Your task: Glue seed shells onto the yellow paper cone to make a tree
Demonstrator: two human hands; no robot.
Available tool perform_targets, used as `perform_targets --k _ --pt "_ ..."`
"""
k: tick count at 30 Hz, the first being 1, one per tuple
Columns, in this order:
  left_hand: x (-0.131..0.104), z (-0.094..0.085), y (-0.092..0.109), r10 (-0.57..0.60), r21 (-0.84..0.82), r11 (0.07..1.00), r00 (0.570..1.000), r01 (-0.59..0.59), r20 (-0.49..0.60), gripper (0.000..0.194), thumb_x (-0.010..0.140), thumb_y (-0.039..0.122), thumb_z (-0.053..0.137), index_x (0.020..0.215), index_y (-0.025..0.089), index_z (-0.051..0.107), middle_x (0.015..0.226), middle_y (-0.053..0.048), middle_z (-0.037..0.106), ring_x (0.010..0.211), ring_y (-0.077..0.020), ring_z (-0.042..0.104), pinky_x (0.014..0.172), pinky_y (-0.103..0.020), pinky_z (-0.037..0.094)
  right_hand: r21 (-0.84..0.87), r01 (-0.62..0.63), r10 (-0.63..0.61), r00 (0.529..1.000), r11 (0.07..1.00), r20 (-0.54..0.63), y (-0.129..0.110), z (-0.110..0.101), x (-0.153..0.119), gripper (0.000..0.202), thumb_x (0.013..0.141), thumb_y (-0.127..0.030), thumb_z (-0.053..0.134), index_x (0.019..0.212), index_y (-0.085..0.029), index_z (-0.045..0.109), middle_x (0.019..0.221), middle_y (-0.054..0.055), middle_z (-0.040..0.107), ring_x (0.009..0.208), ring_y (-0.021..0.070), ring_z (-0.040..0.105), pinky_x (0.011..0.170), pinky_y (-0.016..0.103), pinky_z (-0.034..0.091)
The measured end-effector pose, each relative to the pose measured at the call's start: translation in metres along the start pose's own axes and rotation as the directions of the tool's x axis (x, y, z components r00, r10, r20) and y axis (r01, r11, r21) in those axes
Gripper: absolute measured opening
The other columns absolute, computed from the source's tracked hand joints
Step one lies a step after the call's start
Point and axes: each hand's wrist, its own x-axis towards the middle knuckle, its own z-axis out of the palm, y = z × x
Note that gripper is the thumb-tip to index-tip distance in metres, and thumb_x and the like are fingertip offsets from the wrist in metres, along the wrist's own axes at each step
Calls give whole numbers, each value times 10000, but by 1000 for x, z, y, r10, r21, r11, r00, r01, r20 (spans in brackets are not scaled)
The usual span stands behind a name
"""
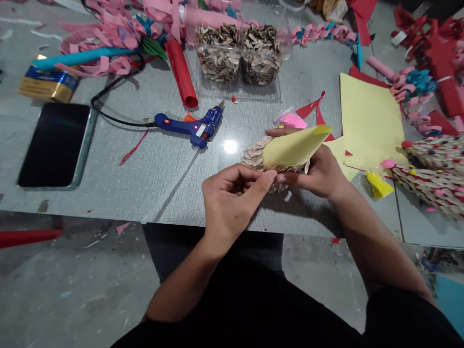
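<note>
A yellow paper cone with rows of pale seed shells round its wide end lies tilted above the table, its tip pointing right. My right hand is wrapped round the cone from behind and below. At the shell-covered edge, the thumb and forefinger of my left hand are pinched together; what they hold, if anything, is too small to tell. A blue glue gun lies to the left, its glue stick trailing toward the table edge.
Tubs of shells stand at the back. A phone and gold box lie left. Yellow sheets, a yellow balloon-like packet and decorated cones are right. Pink paper chains line the back.
</note>
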Motion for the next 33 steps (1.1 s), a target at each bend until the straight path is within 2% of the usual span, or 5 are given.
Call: perform_targets --k 12,20,25,30,33 --pt "-1 -3 3 37 67 997 999 -36 -18 229 909 284 938 749 243 781 568 55 632 465 -83 515 421 -218 404 -2 -27 27 1000 1000 3 -2 -1 -1 668 825 -653 1006 1386 -337 829 1599 90 779 1508 459 700 1342 676 521" --pt "-23 -57 80 404 465 777 903 -424 149 193 948 163 924 871 248 769 666 101 711 509 -48 600 487 -164 469 -7 23 -23 1000 1000 19 4 1 -3 825 845 -670 997 1538 -303 739 1572 142 781 1470 441 736 1300 661 560" --pt "107 -63 103 527 556 495 739 -668 419 227 963 230 897 796 241 744 667 56 700 570 -109 591 562 -258 462 -32 13 -12 999 999 48 2 -2 -3 965 810 -650 1026 1622 -300 639 1646 171 713 1529 473 693 1299 695 557" --pt "273 -24 96 180 839 231 869 -492 460 88 869 116 797 838 199 796 815 18 786 778 -155 626 795 -278 493 -61 35 -30 996 998 83 0 -3 -3 1082 766 -608 1059 1679 -336 546 1757 156 618 1661 484 576 1391 725 469" --pt "318 -8 85 39 821 191 840 -538 542 63 837 187 802 803 236 781 826 6 790 782 -178 600 892 -323 519 -62 41 -36 996 997 83 0 -1 -4 1106 779 -573 1054 1701 -337 492 1780 165 584 1667 473 569 1400 730 455"
